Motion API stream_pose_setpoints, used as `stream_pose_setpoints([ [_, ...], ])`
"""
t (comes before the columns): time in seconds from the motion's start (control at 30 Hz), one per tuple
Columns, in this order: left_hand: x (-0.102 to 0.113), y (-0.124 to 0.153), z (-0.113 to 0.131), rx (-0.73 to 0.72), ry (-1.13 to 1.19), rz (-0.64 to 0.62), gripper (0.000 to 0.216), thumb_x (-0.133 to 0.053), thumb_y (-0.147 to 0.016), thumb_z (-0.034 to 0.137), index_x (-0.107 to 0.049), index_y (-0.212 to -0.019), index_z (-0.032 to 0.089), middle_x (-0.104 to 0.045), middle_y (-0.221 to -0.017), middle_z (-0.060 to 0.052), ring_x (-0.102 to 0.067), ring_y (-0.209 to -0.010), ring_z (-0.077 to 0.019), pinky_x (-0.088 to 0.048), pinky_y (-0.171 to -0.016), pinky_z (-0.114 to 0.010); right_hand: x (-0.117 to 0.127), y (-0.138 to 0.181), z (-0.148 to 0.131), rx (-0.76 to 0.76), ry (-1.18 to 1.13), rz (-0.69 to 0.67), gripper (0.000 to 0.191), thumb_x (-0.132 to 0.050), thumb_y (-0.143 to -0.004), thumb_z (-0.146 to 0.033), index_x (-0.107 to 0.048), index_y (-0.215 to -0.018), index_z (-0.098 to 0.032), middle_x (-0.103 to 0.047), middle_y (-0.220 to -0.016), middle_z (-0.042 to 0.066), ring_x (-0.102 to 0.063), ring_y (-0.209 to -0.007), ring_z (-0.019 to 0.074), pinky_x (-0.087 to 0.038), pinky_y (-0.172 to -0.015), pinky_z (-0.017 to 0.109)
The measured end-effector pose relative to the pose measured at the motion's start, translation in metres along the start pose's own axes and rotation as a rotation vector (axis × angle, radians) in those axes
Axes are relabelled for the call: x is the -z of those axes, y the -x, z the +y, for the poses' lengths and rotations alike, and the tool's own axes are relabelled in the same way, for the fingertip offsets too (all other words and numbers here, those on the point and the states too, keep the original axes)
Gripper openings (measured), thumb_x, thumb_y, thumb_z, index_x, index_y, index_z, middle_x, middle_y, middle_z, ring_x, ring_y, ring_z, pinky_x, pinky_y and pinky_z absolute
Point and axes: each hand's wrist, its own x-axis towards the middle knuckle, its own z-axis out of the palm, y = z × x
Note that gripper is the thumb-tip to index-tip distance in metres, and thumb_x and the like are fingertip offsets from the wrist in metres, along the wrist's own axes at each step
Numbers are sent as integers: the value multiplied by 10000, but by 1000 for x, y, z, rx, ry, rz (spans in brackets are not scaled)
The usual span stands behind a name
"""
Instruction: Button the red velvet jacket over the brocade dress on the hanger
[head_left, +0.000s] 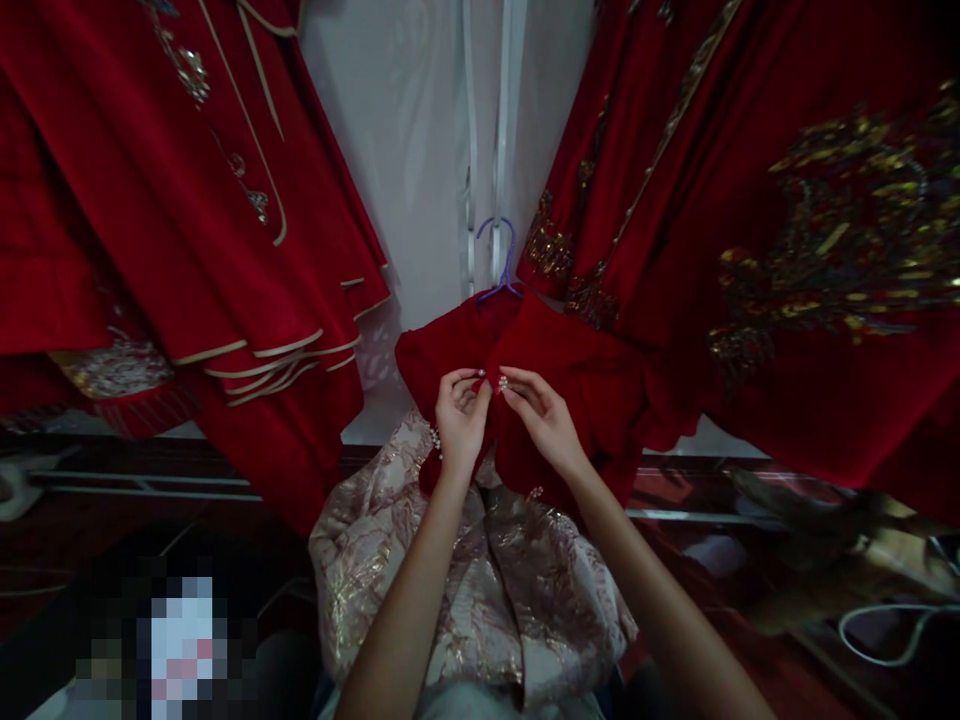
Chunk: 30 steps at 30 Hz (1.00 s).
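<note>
A short red jacket [585,400] hangs on a purple hanger [508,270] in front of me. My left hand [461,415] is closed in a pinch on one front edge of the jacket, with a small pearl-like bead [481,373] at its fingertips. Close beside it, my right hand [546,412] pinches the opposite front edge at a small cluster of pearly beads [503,383]. A narrow gap separates the two hands. More beads [535,492] trim the lower part of the jacket. Beneath my forearms spreads a pale brocade garment [450,590] with a shiny pattern.
Red garments with cream piping [277,200] hang at the left. On the right hang red garments with gold sequins [840,230]. Behind the hanger are white vertical rails [498,130]. Low metal bars [150,485] run near the floor, and a white cord [877,660] loops at lower right.
</note>
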Motion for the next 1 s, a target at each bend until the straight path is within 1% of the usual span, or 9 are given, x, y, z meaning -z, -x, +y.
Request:
stream_pose_setpoints([
  [0.07,3,-3,-5,82,45,-61,226,-658,-722,254,-544,-896,165,-641,-888,-45,-627,-828,-117,-486,-779,-240,4,2,2,1,10,-11,269,-584,-817,-359,-591,-1063,-249,-619,-1063,46,-591,-972,160,-480,-896,316],
  [0.17,9,-6,-9,184,80,-127,282,-698,-673,260,-563,-897,156,-653,-887,-46,-629,-813,-121,-489,-782,-253,8,1,6,-4,58,-3,246,-627,-789,-366,-608,-995,-232,-641,-946,43,-610,-876,154,-509,-828,301],
  [0.27,15,-7,-9,212,51,-185,287,-693,-688,291,-561,-906,158,-651,-899,-50,-625,-811,-122,-491,-762,-250,10,-3,9,-6,89,58,251,-643,-773,-379,-600,-960,-219,-649,-916,44,-618,-852,154,-517,-804,298],
  [0.33,17,-7,-8,173,-1,-218,266,-675,-714,287,-551,-913,162,-642,-897,-46,-618,-812,-114,-486,-761,-241,11,-5,9,-4,96,77,250,-642,-773,-383,-595,-952,-214,-651,-907,43,-621,-852,153,-518,-801,296],
  [0.47,19,-5,-7,47,-158,-215,209,-634,-752,225,-531,-927,175,-619,-883,-35,-609,-812,-104,-481,-752,-223,10,-7,6,8,123,13,236,-629,-788,-373,-604,-957,-210,-652,-931,50,-626,-858,154,-523,-799,296],
  [0.7,15,2,-5,-16,-294,-200,95,-585,-776,204,-542,-859,186,-635,-851,-35,-633,-787,-123,-502,-679,-217,10,-5,-1,43,218,-33,234,-604,-803,-385,-630,-960,-213,-669,-916,48,-638,-835,165,-540,-778,313],
  [0.8,14,5,4,-76,-373,-216,113,-563,-795,215,-570,-907,207,-657,-881,-37,-649,-784,-141,-520,-692,-244,9,-5,-3,60,245,-25,226,-593,-811,-378,-631,-962,-214,-668,-921,49,-640,-825,165,-548,-766,316],
  [0.9,15,7,15,-168,-474,-278,136,-546,-814,212,-594,-941,226,-680,-913,-36,-662,-788,-153,-529,-745,-273,8,-4,-4,80,271,3,202,-578,-825,-359,-628,-962,-219,-664,-913,45,-641,-822,164,-555,-760,317],
  [1.0,18,7,24,-222,-557,-326,136,-532,-838,240,-607,-951,229,-690,-911,-34,-665,-792,-158,-529,-751,-280,6,-3,-6,108,319,46,188,-566,-836,-342,-639,-960,-221,-660,-917,45,-642,-820,167,-563,-752,322],
])
